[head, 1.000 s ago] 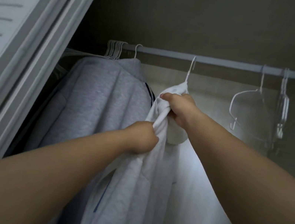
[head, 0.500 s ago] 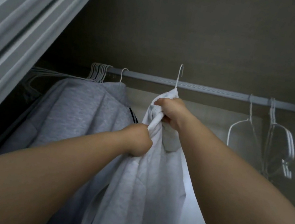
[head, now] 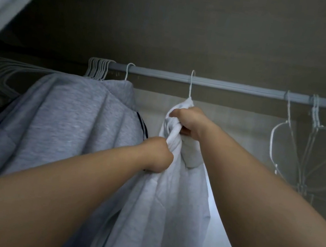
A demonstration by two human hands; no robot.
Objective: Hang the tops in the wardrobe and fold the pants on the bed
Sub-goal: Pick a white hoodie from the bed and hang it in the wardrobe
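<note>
**Both hands on the top at the rail**

Your right hand (head: 190, 120), arm raised, grips the bunched collar of the white top (head: 170, 189) below its hanger hook (head: 191, 82) (tip above the rail (head: 228, 86)). Your left hand (head: 157, 157) clutches the fabric lower down, beside the hung grey top (head: 67, 124).

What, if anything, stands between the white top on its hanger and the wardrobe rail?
Nothing visible. Both hands, left hand and right hand, grip the white top; its hanger hook rises at a bare stretch of rail, between the grey top and empty hangers.
</note>
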